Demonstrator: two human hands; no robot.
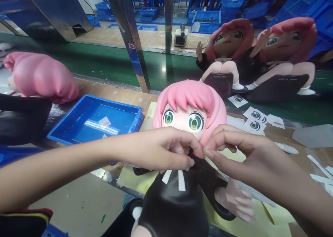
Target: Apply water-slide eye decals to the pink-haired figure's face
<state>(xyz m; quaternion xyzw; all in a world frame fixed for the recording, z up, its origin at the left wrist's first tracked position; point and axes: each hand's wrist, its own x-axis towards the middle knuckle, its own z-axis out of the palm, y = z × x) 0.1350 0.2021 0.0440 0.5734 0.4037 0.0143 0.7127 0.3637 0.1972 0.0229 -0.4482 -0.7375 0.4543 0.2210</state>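
A large doll figure with pink hair, green eyes and a black dress with white ribbon ends leans back on the bench before me. Over its lower face and neck, my left hand reaches across with curled fingers. My right hand comes in from the right, thumb and forefinger pinched together. The fingertips of both hands nearly meet beside the figure's chin. Whatever they pinch is too small or hidden to make out. The figure's mouth is covered by my hands. Eye decal sheets lie to the right.
A blue tray with small paper pieces stands at left. Another pink-haired figure lies beyond it. Two seated figures rest on the green conveyor at back right. A metal post rises behind the bench. White strips lie at far right.
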